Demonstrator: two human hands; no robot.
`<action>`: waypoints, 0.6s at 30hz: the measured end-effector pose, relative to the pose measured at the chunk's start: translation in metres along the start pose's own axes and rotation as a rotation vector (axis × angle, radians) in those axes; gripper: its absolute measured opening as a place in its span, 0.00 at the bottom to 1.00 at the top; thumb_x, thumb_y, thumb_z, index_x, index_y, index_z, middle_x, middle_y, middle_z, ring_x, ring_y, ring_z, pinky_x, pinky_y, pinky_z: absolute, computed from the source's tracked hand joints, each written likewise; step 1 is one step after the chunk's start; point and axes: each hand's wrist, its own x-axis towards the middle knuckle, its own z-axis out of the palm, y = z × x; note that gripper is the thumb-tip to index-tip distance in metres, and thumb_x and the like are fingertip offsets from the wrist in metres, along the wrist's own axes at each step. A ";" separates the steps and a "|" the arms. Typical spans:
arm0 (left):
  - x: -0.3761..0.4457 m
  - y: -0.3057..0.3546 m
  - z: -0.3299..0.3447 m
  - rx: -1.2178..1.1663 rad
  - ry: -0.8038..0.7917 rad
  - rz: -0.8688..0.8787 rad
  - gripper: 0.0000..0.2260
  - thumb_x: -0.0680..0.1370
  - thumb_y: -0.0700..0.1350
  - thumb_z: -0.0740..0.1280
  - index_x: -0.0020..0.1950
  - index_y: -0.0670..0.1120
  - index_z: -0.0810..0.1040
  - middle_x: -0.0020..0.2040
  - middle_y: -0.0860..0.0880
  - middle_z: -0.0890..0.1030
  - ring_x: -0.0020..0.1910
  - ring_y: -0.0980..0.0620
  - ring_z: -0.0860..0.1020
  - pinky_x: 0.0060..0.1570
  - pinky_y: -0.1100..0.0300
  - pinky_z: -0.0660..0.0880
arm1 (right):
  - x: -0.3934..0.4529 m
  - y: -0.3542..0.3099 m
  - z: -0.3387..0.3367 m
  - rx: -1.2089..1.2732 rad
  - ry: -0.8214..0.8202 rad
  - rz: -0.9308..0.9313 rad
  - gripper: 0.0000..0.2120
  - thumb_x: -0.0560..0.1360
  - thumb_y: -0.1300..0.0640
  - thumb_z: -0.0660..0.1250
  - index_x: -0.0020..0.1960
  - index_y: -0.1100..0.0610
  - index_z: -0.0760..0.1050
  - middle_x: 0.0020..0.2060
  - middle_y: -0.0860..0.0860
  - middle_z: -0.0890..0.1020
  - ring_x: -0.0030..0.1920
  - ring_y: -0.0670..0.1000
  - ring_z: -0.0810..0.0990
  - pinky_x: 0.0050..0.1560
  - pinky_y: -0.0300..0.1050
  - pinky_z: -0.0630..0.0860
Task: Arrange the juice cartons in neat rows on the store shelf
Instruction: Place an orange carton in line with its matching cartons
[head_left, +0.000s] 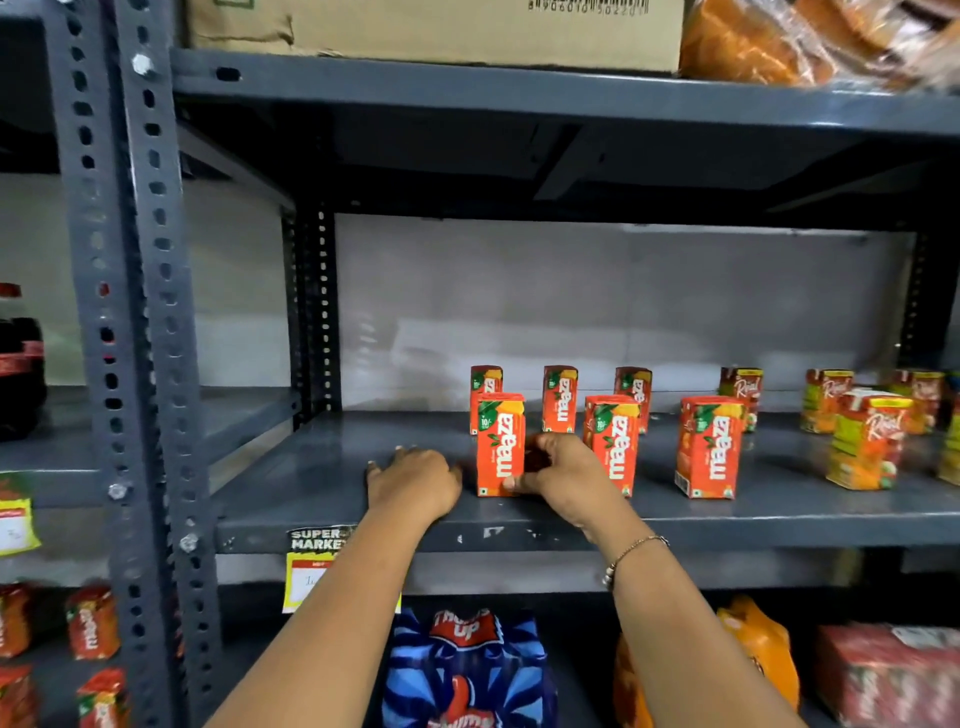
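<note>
Carton: the front-left Maaza carton (500, 446) was orange-red with white lettering and a green corner.
Axis: upright, front face toward the camera.
Place: front of the grey shelf (332, 478).
Right hand (563, 470): grip clamped on its right side.
Left hand (413, 480): fingers apart, flat on the shelf beside it.

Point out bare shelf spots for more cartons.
Free: the shelf left of the left hand, out to the rear post; also the strip behind the back row of cartons, along the wall. Crowded: the right end, where the green cartons cluster.
</note>
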 end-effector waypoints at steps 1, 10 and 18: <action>0.000 0.001 0.000 -0.003 -0.003 0.001 0.23 0.80 0.54 0.51 0.68 0.43 0.70 0.72 0.41 0.67 0.70 0.43 0.64 0.69 0.42 0.58 | -0.001 0.001 0.001 -0.012 0.002 -0.007 0.19 0.68 0.62 0.76 0.58 0.59 0.78 0.53 0.52 0.85 0.56 0.52 0.81 0.59 0.45 0.74; -0.002 -0.001 0.002 -0.004 -0.002 0.038 0.26 0.79 0.58 0.48 0.65 0.44 0.72 0.69 0.42 0.71 0.69 0.44 0.66 0.67 0.42 0.60 | -0.005 0.001 0.001 -0.031 0.017 0.006 0.17 0.70 0.62 0.74 0.58 0.59 0.78 0.53 0.52 0.85 0.56 0.51 0.81 0.60 0.45 0.74; -0.003 0.000 0.002 -0.005 0.002 0.017 0.25 0.80 0.57 0.47 0.64 0.44 0.73 0.68 0.42 0.72 0.68 0.44 0.67 0.68 0.43 0.60 | -0.011 0.002 0.004 -0.118 0.076 -0.050 0.18 0.71 0.59 0.73 0.60 0.58 0.78 0.57 0.53 0.84 0.59 0.52 0.80 0.60 0.42 0.71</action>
